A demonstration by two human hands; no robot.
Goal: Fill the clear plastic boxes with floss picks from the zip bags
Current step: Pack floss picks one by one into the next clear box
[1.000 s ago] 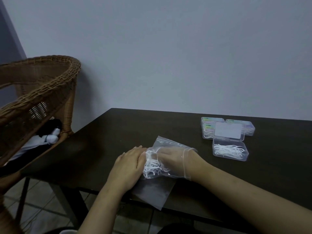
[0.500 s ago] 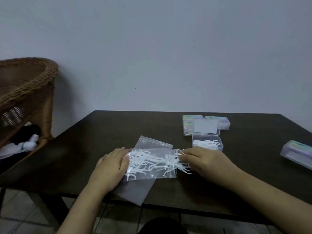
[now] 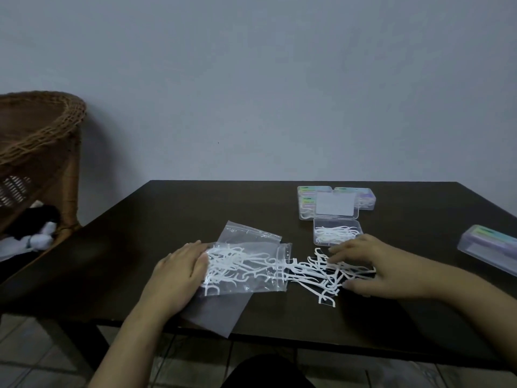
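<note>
Left hand (image 3: 179, 278) presses flat on the zip bag (image 3: 246, 268); right hand (image 3: 375, 266), fingers spread, rests on spilled floss picks (image 3: 316, 271), partly covering them.

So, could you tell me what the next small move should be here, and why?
Probably the right hand should gather the loose white floss picks beside the clear zip bag and lift them into the open clear plastic box, which looks only partly filled.

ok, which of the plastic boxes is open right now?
The clear box just beyond the right hand: lid flipped up, floss picks visible inside. The boxes behind it and the one at right are closed.
</note>
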